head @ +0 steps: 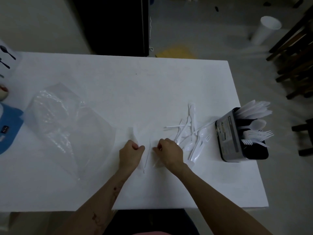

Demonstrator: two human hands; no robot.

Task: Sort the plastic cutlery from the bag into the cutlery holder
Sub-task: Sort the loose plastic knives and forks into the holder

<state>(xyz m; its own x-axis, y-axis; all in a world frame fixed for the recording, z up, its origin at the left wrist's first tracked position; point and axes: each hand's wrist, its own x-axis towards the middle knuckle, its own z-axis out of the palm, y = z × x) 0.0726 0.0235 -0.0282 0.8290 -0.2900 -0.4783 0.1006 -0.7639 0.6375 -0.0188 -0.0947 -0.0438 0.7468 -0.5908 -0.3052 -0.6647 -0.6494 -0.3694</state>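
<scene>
From the head camera, you are standing at the near edge of the white tabletop [118, 92], with both hands low over its near middle. Your left hand [131, 152] is curled, and its fingers seem to pinch something white and thin that rises toward the far edge, probably a piece of cutlery or a wrapper; the dim light does not let you tell which. Your right hand [169, 151] is curled too, fingertips down on the tabletop just beside a slim white utensil [147, 156] that lies between the two hands; whether it grips anything cannot be told. The hands are close together but not touching. Just beyond your right hand, toward the right edge, lies a loose heap of cutlery [191, 133], forks and spoons crossing one another. At the right edge, near its front corner, stands the black cutlery holder [227, 138]: its far compartment holds knives, the middle one spoons, the near one forks. The clear plastic bag [67, 119] lies flattened on the left half of the tabletop and looks empty, as far as the glare allows. So the job looks well past halfway: the bag is emptied and the holder well stocked, and what is left is the heap and the pieces under your hands. A blue object [10, 126] sits at the left edge.
</scene>
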